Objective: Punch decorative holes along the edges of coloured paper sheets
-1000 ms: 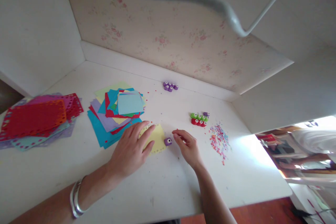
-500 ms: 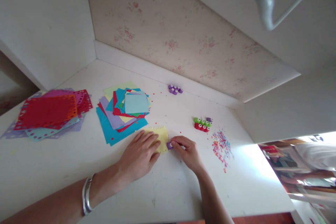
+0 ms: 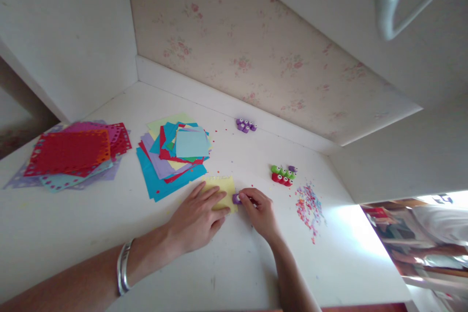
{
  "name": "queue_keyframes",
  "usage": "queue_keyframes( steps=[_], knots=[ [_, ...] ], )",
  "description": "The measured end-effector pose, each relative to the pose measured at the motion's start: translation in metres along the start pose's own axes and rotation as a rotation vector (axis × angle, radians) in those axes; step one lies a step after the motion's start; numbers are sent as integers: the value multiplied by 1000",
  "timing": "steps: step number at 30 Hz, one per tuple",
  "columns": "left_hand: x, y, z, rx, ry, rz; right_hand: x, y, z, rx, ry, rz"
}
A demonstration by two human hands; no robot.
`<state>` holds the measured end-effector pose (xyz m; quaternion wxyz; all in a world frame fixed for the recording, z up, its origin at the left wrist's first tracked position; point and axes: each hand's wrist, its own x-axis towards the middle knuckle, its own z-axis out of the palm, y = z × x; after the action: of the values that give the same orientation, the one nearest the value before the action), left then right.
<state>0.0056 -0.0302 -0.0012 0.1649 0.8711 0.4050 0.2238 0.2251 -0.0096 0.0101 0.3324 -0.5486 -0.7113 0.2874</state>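
Note:
My left hand (image 3: pixel 199 217) lies flat with its fingers spread on a small yellow sheet (image 3: pixel 228 186), pressing it to the white table. Along the sheet's top edge runs a row of small punched marks. My right hand (image 3: pixel 259 209) is closed on a small purple punch (image 3: pixel 237 199), which sits at the sheet's right edge. The thumb rests on top of the punch. Left of the sheet lies a loose stack of coloured paper (image 3: pixel 192 142). Whether the punch is pressed down cannot be made out.
Red, orange and purple sheets with punched edges (image 3: pixel 69 153) lie at the left. Several purple punches (image 3: pixel 246 126) stand near the wall. Green and red punches (image 3: pixel 282 175) are at the right, beside scattered confetti (image 3: pixel 309 209). A person's arm (image 3: pixel 431 252) shows at far right.
The purple punch and my right hand have shifted slightly up along the sheet's right edge. My left fingers now reach further right over the sheet. The view has moved a little.

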Motion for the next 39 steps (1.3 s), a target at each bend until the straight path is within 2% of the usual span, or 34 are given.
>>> queue_keyframes(
  steps=[14,39],
  knots=[
    [0,-2,-1,11,0,-15,-6,-4,-4,13,-88,-23],
    [-2,-2,2,-13,26,-30,-8,-5,-2,40,-93,-42]
  ],
)
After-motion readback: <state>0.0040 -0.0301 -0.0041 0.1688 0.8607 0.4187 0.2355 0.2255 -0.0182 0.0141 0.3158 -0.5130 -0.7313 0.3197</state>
